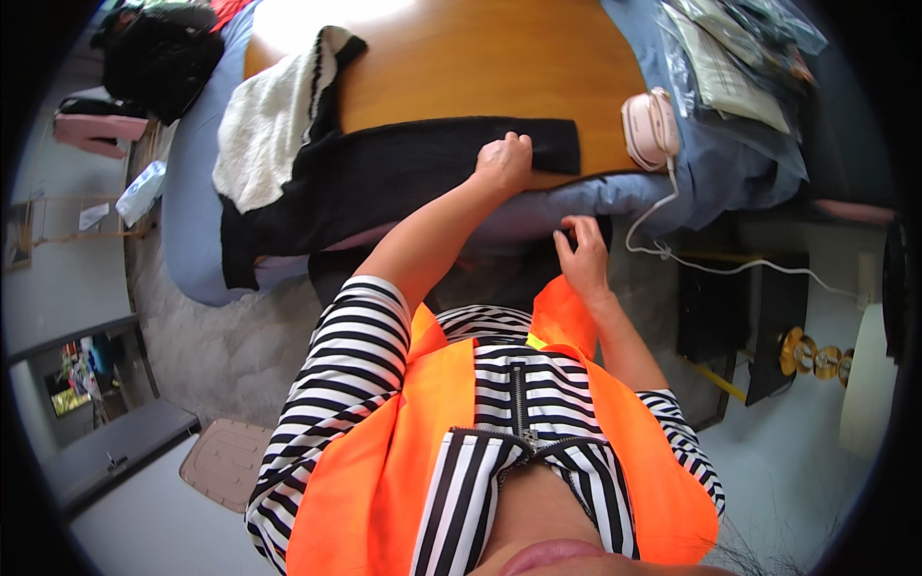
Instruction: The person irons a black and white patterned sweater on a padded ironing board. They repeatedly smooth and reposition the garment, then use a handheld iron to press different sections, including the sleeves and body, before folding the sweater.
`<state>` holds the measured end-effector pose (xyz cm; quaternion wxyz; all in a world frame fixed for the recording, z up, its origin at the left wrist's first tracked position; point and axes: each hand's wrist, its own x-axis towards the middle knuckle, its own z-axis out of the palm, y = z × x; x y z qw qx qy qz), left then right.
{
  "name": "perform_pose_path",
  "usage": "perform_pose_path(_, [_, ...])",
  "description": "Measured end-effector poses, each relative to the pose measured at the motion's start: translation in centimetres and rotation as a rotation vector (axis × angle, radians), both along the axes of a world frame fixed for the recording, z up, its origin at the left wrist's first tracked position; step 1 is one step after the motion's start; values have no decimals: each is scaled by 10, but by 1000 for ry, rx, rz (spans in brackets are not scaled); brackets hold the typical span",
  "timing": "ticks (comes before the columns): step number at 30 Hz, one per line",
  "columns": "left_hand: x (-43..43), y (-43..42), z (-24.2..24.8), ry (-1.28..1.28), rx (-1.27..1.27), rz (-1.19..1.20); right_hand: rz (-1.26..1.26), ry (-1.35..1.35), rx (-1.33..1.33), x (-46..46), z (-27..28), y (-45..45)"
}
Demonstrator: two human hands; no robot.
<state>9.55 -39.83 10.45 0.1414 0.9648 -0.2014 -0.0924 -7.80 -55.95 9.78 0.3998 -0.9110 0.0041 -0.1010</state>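
Black trousers or a similar dark garment (389,158) with a white fleecy part (263,122) lie across the near edge of a wooden board (475,65). My left hand (506,162) rests on the black cloth near its right end, fingers curled; whether it pinches the cloth cannot be told. My right hand (585,255) hangs in front of the board's near side with its fingers apart and bent, nothing visible in it. A pink handheld steamer or iron (648,131) sits at the board's right edge, its white cord trailing right.
Blue cloth (194,180) spreads under the board. Clear plastic bags with folded items (735,79) are piled at the upper right. A black garment (162,61) lies at the upper left. The cord (749,265) runs over to the right wall. A brown lidded box (229,461) stands on the lower left.
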Motion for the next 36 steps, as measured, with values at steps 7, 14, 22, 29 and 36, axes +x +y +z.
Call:
perform_pose_path(7, [-5, 9, 96, 654, -1006, 267, 210, 386, 334, -7, -26, 59])
perform_pose_path(14, [-84, 2, 215, 788, -1732, -5, 467, 573, 609, 27, -5, 139])
perform_pose_path(22, [-183, 3, 284, 1169, -2156, -299, 364, 1125, 1261, -20, 61, 140])
perform_pose_path(29, [-143, 134, 273, 580, -2466, -380, 212, 1094, 1388, -15, 29, 135])
perform_pose_path(36, [-188, 377, 200, 158, -2500, -118, 501, 927, 1276, -31, 150, 49])
